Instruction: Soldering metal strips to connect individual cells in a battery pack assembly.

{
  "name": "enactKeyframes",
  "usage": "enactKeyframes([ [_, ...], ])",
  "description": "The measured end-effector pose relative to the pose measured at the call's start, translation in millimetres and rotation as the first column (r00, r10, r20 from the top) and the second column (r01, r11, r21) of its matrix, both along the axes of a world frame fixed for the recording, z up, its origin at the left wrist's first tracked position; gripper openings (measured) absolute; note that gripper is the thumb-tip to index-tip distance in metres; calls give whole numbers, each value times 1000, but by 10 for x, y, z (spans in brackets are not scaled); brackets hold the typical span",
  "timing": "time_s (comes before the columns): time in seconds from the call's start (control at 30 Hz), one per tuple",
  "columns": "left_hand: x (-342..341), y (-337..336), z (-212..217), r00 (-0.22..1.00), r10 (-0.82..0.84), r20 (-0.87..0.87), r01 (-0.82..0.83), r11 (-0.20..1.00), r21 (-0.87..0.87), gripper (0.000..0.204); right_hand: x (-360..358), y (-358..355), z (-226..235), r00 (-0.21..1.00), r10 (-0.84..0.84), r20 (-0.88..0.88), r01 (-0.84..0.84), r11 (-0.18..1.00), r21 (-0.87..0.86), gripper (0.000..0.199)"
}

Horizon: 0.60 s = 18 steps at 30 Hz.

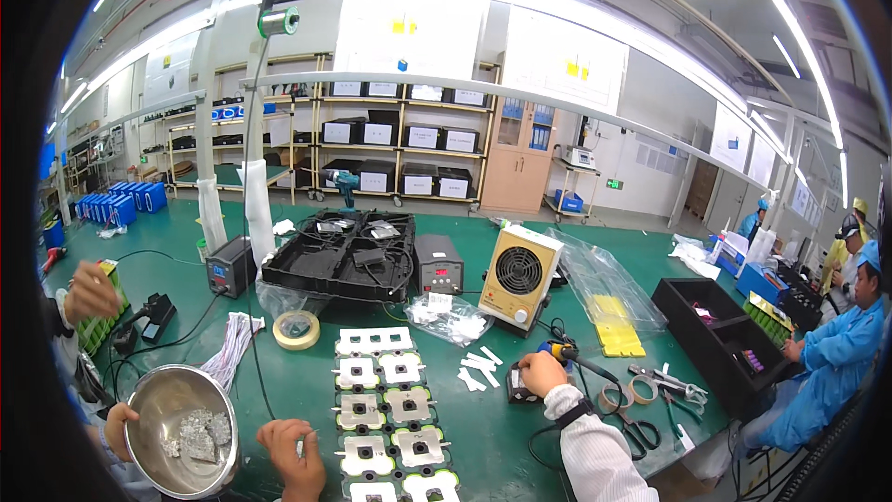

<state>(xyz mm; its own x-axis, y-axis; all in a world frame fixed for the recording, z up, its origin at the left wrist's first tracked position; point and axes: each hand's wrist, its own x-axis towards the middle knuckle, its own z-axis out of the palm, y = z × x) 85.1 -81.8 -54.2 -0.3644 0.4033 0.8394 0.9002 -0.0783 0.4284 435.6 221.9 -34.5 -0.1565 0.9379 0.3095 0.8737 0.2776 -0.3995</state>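
My left hand (295, 457) is closed at the front edge of the bench, with the thin solder wire (257, 353) running down to its fingers. A small white piece also shows at these fingers. My right hand (544, 375) is curled at a soldering iron (561, 351) with a yellow and blue handle, above a small dark stand (520, 387); its fingertips are partly hidden. Between my hands lie two columns of battery cell holders (383, 409) with metal plates. White strips (478, 369) lie left of my right hand.
At left, another person's hand (118, 429) holds a metal bowl (181, 428). A fan unit (518, 274), a soldering station (439, 263) and a black tray (344, 256) stand behind. Tape rolls (643, 389), scissors (639, 435) and pliers (683, 404) lie at right. A co-worker (836, 344) sits beyond.
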Motion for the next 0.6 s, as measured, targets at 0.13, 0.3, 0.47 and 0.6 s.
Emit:
enactKeyframes([
  [0.13,-32,12,3,999,-31,-14,31,999,23,9,-100,262,-28,975,29,219,37,956,-290,29],
  [0.3,-34,7,7,1000,-28,-7,28,999,31,11,-90,316,-63,990,-8,142,52,949,-312,24],
  [0.47,-28,4,20,999,-33,-19,33,999,8,11,-57,261,-10,989,3,149,34,969,-245,21],
  [0.6,-26,3,6,1000,-22,-12,23,999,26,10,-20,145,96,994,-28,109,40,993,-109,16],
])
